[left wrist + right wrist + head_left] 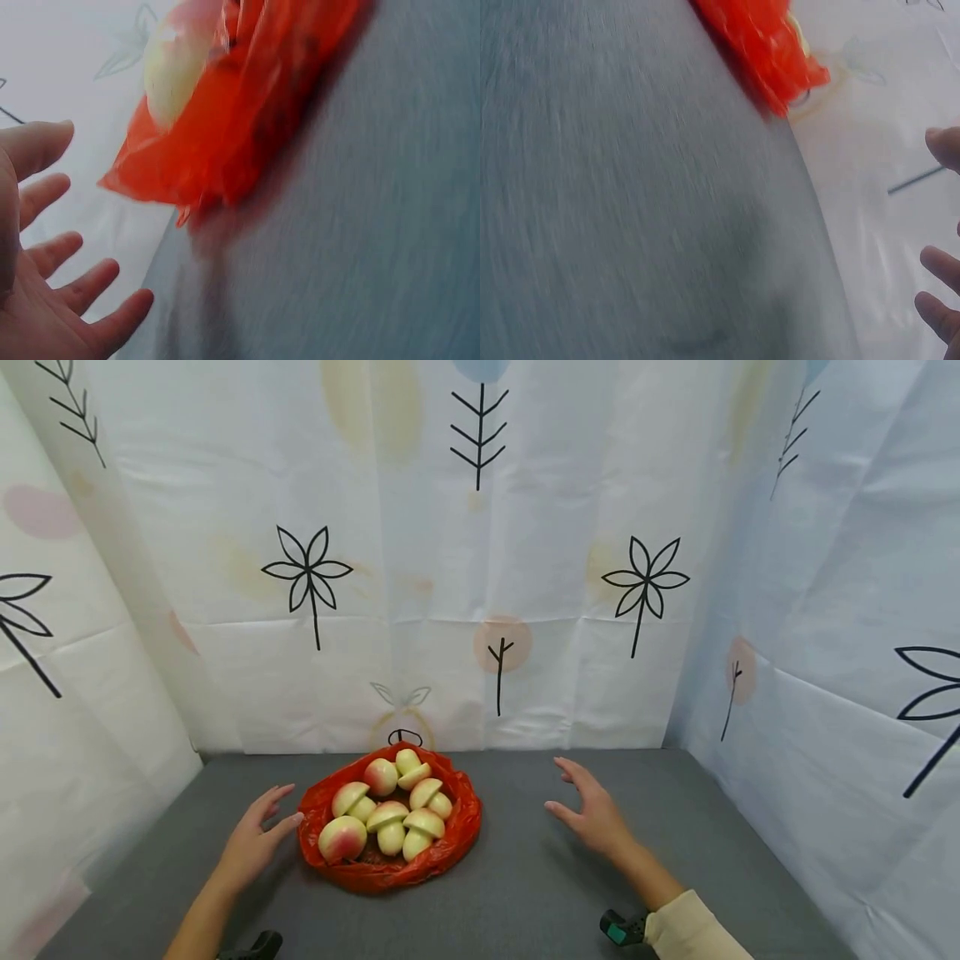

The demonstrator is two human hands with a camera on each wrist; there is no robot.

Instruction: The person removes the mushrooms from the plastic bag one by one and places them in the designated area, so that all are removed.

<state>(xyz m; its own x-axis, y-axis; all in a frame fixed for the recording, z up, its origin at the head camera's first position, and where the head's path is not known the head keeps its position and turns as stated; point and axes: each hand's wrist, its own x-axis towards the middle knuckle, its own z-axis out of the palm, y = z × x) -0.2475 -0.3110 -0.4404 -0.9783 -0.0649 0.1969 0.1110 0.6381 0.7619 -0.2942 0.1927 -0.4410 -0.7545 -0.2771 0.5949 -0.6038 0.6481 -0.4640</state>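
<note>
A red plastic bag (382,881) sits on the grey table with its rim rolled open. Inside lie several mushroom-shaped pieces (387,817), pale yellow with a pink blush, some with rounded caps over thick stems. My left hand (255,839) is at the bag's left side, fingers loosely spread and nothing held. In the left wrist view, the bag (202,157) stands apart from those fingers (90,285), with one pale round piece (176,67) showing over its edge. To the right of the bag, my right hand (596,817) hovers with relaxed, parted fingers and holds nothing.
Black wrist devices (622,928) are on both wrists. White curtains (525,560) printed with plants enclose the grey table (525,877) at the back and both sides. Bare tabletop lies between the bag and my right hand.
</note>
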